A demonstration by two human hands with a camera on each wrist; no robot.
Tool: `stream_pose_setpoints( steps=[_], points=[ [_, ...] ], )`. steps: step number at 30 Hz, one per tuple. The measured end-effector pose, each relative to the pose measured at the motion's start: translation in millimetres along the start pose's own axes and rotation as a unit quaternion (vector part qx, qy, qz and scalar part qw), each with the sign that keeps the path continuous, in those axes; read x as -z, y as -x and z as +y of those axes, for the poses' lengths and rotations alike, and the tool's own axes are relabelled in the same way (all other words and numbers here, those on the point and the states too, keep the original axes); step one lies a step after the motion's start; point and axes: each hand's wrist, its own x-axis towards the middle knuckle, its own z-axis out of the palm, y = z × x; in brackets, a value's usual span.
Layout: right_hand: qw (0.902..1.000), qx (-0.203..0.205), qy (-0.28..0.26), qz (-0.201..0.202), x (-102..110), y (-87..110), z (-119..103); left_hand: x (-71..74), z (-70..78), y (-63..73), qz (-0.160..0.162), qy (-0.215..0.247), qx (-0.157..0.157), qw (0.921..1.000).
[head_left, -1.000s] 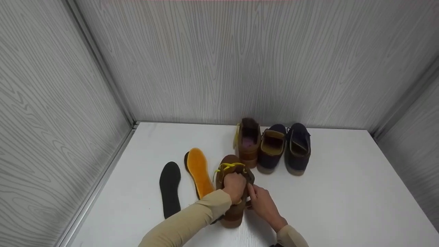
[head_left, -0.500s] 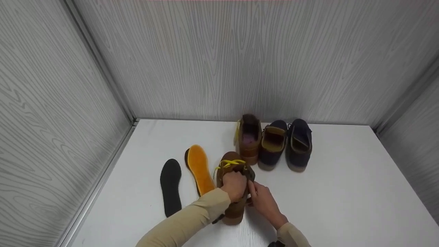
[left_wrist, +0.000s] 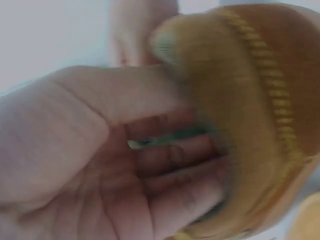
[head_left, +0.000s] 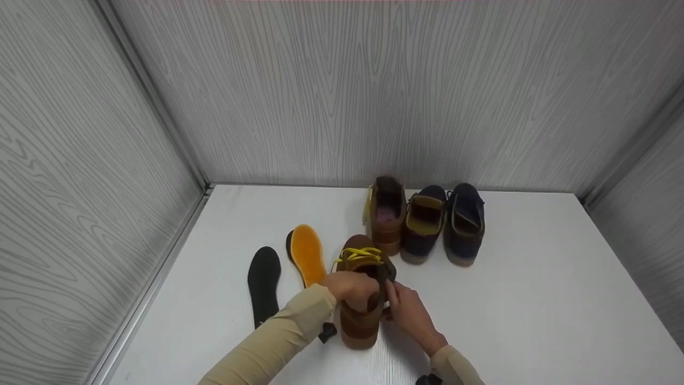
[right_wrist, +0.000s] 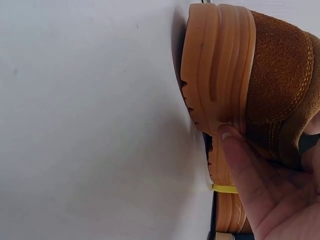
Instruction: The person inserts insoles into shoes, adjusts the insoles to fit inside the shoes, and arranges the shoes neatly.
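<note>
A brown suede lace-up shoe [head_left: 359, 329] with yellow laces stands on the white table, toe away from me. The fingers and thumb of my left hand [head_left: 347, 286] reach through its opening, and their tips are hidden inside. In the left wrist view the left hand [left_wrist: 100, 140] appears with fairly straight fingers under the stitched heel collar [left_wrist: 225, 100]. My right hand [head_left: 410, 313] holds the shoe's right side. In the right wrist view the thumb of the right hand [right_wrist: 270, 195] lies against the tan sole [right_wrist: 215, 75], with the other fingers around the upper.
An orange insole [head_left: 306, 248] lies over a dark one on the left, partly behind my left arm. Farther left is a black insole [head_left: 264, 283]. A second brown shoe [head_left: 387, 232] and two navy shoes [head_left: 422, 238] stand near the back wall.
My left hand has drawn back and left within the shoe opening, so more of the interior shows. My right hand keeps its hold on the side.
</note>
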Motion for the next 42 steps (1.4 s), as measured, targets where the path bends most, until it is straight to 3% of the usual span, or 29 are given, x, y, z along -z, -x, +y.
stream_pose_setpoints(
  steps=[7,14,18,24,28,30,32,35,38,40,42],
  points=[
    [0.9998,0.015,0.003,-0.012,-3.8,-1.9,0.5,-21.5,1.9,-9.2,0.038,-0.025,0.052,0.9976],
    [0.9998,0.015,0.015,-0.005,-4.6,-0.1,-0.6,-25.1,10.6,-10.0,0.094,-0.133,0.067,0.9843],
    [0.9997,0.014,0.021,-0.006,-5.9,0.6,-1.3,-27.6,11.8,-9.5,0.092,-0.118,0.070,0.9863],
    [0.9995,0.017,0.026,-0.002,-4.8,0.4,-1.7,-28.3,8.1,-6.0,0.097,-0.055,0.056,0.9922],
    [0.9997,0.004,0.020,0.013,-5.2,2.6,-2.6,-33.2,1.8,-1.6,0.158,-0.046,0.022,0.9861],
    [0.9992,-0.004,0.030,0.026,-6.5,5.1,-2.8,-37.3,-2.4,2.7,0.214,-0.049,-0.006,0.9756],
    [0.9977,-0.012,0.051,0.044,-7.7,7.4,-3.8,-41.5,-7.1,7.4,0.280,-0.055,-0.032,0.9580],
    [0.9944,-0.018,0.081,0.065,-8.3,8.8,-7.0,-46.7,-14.5,12.2,0.386,-0.058,-0.047,0.9195],
    [0.9919,-0.023,0.102,0.073,-8.1,7.9,-10.3,-50.0,-22.0,12.3,0.466,-0.075,-0.017,0.8817],
    [0.9913,-0.027,0.110,0.067,-8.6,7.4,-11.6,-50.5,-26.8,11.4,0.484,-0.080,0.010,0.8713],
    [0.9916,-0.036,0.113,0.053,-10.0,6.9,-11.6,-49.7,-31.5,10.6,0.482,-0.085,0.034,0.8716]
  ],
)
